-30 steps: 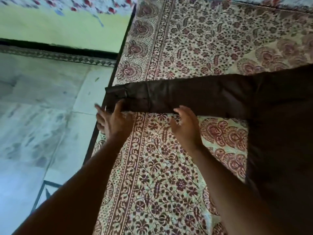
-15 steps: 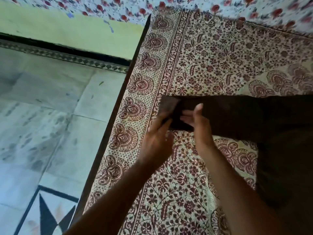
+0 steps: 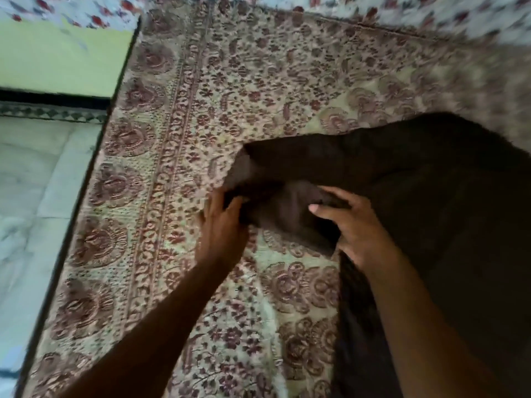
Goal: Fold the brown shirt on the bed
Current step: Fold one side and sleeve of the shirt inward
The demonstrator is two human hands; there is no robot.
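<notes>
The brown shirt [image 3: 425, 196] lies on the bed's patterned sheet [image 3: 218, 104], filling the right side of the view. Its sleeve [image 3: 287, 208] is lifted and doubled back toward the shirt's body. My left hand [image 3: 222, 228] grips the sleeve's cuff end at the left. My right hand [image 3: 356, 225] holds the sleeve a little further right, thumb on top of the cloth and fingers curled under it. The frame is blurred by motion.
The bed's dark edge [image 3: 86, 193] runs down the left, with a pale tiled floor [image 3: 34, 196] beyond it. A light green wall [image 3: 57, 58] stands at the upper left. A white floral cloth [image 3: 431, 10] lies along the far side of the bed.
The sleeve lay stretched out flat to the left; both hands took hold of its end and carried it rightward, folding it over toward the shirt's body.
</notes>
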